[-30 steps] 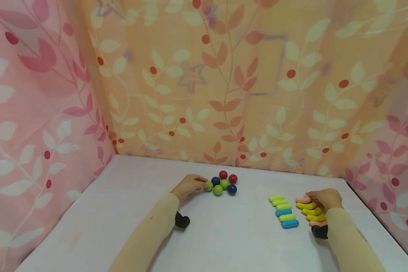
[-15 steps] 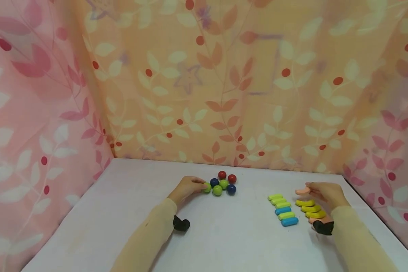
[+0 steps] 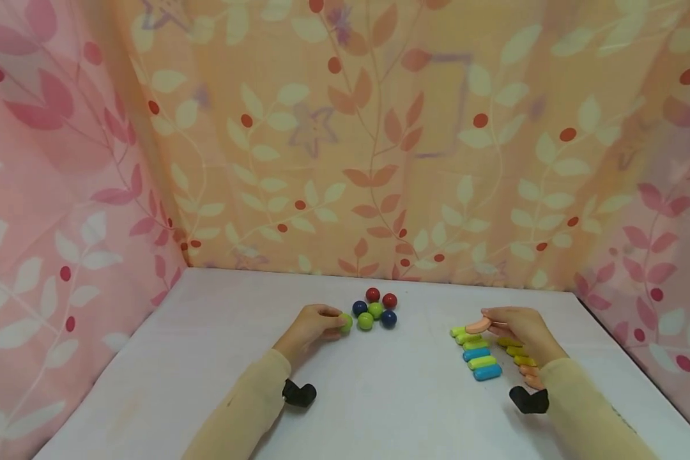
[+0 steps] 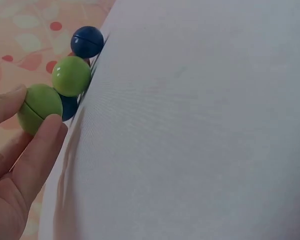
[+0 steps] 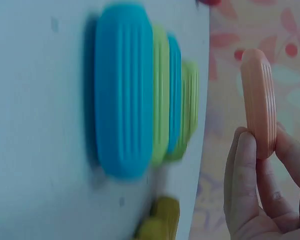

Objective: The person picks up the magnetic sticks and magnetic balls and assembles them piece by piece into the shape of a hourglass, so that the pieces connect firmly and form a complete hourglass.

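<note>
My left hand (image 3: 309, 327) pinches a light green ball (image 3: 346, 322) between thumb and fingertips, at the left of a small cluster of balls. In the left wrist view a seam line crosses that ball (image 4: 40, 108); whether it touches the table is unclear. My right hand (image 3: 523, 331) pinches a peach-coloured, slightly curved, ribbed piece (image 3: 478, 325) above the far end of a row of light green and blue stick-shaped pieces (image 3: 476, 353). Seen from the right wrist, this peach piece (image 5: 260, 102) stands upright in the fingers. Yellow curved pieces (image 3: 516, 351) lie below the right hand, partly hidden.
Red balls (image 3: 372, 294), dark blue balls (image 3: 388, 319) and green balls (image 3: 365, 321) sit together at the back middle of the white table (image 3: 379, 396). More peach pieces (image 3: 532, 380) lie near the right wrist. Floral cloth (image 3: 322, 160) hangs behind and at both sides.
The right hand has lifted the peach piece from the far end of the yellow row and carried it left over the green and blue row. The left hand has drawn its green ball slightly leftward.
</note>
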The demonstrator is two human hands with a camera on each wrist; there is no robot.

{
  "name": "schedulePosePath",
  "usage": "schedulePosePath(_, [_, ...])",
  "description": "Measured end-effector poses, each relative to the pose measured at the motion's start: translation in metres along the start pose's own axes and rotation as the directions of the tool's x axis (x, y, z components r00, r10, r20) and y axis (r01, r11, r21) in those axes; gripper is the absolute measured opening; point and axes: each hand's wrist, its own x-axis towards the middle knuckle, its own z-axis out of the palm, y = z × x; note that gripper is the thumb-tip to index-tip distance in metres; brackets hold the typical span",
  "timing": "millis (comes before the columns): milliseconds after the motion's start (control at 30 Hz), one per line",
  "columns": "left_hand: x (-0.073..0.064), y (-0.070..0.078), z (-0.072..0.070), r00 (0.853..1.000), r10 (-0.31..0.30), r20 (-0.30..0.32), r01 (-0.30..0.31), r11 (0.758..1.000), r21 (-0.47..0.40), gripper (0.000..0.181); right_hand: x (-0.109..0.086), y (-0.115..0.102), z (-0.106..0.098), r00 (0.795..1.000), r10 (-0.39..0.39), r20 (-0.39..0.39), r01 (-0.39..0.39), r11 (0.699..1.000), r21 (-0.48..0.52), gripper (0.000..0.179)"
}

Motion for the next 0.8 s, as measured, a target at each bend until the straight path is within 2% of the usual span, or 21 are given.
schedulePosePath(167, [-0.007, -0.001, 0.001, 1.000, 0.008, -0.003, -0.008, 1.000, -0.013, 0.029, -0.010, -0.006, 0.036, 0.998, -0.055, 0.030, 0.052, 0.994, 0.092, 0.066])
schedulePosePath(367, [-0.012, -0.006, 0.001, 1.000, 0.006, -0.003, -0.006, 1.000, -0.016, 0.027, -0.016, -0.011, 0.070, 0.994, -0.108, 0.028, 0.105, 0.989, 0.104, 0.051])
schedulePosePath(467, [-0.015, -0.007, 0.001, 1.000, 0.006, 0.000, -0.006, 1.000, -0.013, 0.026, -0.019, -0.011, 0.081, 0.993, -0.112, 0.027, 0.108, 0.987, 0.116, 0.047])
schedulePosePath(600, [-0.020, -0.009, 0.002, 1.000, 0.007, 0.015, -0.007, 1.000, -0.009, 0.025, -0.020, -0.011, 0.092, 0.995, -0.095, 0.023, 0.092, 0.987, 0.130, 0.053])
schedulePosePath(800, [-0.031, -0.008, 0.009, 0.999, 0.008, 0.037, -0.008, 1.000, 0.001, 0.024, -0.024, -0.011, 0.104, 0.995, -0.096, 0.029, 0.088, 0.975, 0.203, 0.049])
